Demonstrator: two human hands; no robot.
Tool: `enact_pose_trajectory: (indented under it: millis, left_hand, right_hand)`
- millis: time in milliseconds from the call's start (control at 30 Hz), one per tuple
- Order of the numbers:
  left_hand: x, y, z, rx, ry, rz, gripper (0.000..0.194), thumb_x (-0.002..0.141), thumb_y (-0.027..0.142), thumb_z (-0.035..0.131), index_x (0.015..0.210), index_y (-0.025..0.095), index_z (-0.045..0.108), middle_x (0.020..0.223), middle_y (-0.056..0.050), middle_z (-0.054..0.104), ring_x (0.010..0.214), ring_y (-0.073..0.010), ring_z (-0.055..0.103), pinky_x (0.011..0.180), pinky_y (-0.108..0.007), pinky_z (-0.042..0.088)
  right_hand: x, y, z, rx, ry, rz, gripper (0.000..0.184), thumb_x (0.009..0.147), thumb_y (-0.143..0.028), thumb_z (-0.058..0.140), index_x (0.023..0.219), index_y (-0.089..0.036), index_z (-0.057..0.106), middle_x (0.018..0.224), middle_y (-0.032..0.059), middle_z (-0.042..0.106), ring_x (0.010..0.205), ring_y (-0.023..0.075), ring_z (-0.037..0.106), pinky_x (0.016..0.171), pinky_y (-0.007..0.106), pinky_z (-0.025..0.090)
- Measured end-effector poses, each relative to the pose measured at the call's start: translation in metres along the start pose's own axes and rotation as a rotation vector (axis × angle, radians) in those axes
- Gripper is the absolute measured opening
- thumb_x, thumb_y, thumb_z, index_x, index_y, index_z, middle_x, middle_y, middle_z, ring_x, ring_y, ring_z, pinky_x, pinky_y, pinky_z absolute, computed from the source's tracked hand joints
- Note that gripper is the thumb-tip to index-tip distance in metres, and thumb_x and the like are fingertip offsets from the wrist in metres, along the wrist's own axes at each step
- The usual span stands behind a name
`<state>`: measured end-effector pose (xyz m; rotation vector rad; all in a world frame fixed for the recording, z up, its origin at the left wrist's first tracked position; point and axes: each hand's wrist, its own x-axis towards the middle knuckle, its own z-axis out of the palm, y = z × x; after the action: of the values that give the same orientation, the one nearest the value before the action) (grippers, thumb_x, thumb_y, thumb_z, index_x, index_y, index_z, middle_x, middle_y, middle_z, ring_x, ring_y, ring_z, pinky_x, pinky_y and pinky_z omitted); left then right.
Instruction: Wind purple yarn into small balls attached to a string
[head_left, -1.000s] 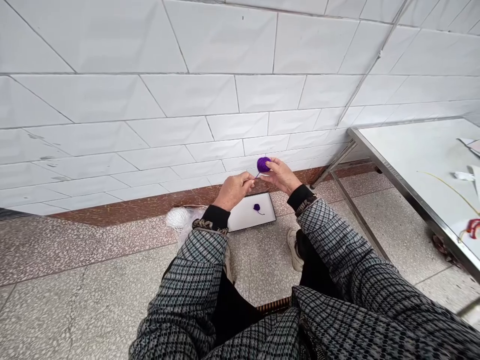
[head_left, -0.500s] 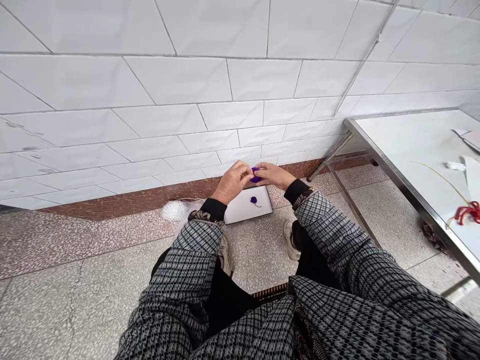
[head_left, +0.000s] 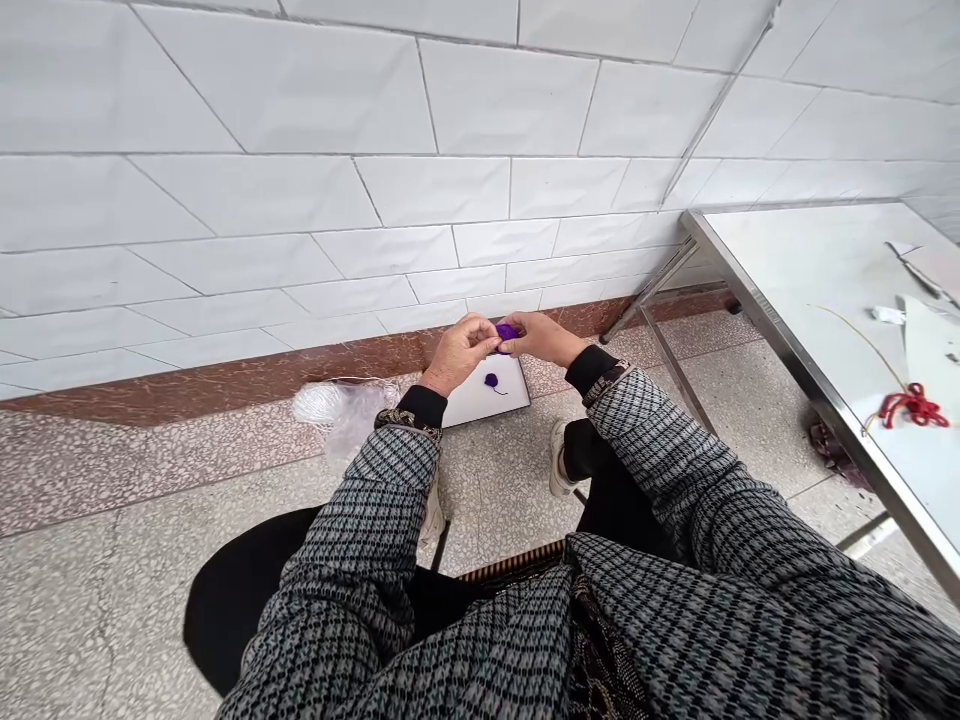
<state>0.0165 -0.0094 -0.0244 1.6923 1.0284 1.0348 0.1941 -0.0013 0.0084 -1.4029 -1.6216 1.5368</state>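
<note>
The right hand (head_left: 541,338) grips a purple yarn ball (head_left: 505,333), its fingers curled around the winding. The left hand (head_left: 457,352) is pinched closed against the ball's near side, fingertips together; whether it holds a strand there cannot be told. The ball sits between the two hands, partly hidden by fingers. Below them on the floor lies a shallow white box (head_left: 480,400) with a small dark purple ball (head_left: 491,380) and its loose tail inside. Left of the left hand are white yarn (head_left: 319,403) and clear plastic (head_left: 351,420); well right of the right hand, a table (head_left: 814,235) bears a red knotted cord (head_left: 913,405).
</note>
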Motion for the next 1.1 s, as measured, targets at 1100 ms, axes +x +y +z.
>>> enact_pose_trajectory:
  millis: [1100]
  left_hand:
    - [-0.032, -0.362, 0.146, 0.786, -0.723, -0.319, 0.035, 0.088, 0.000, 0.038, 0.109, -0.001, 0.066, 0.113, -0.029, 0.060, 0.106, -0.0336, 0.062, 0.085, -0.042, 0.052]
  right_hand:
    - [-0.028, 0.028, -0.051, 0.282, -0.046, 0.234, 0.041, 0.078, -0.021, 0.080, 0.117, -0.031, 0.071, 0.120, 0.0036, 0.066, 0.112, 0.0209, 0.064, 0.104, 0.039, 0.052]
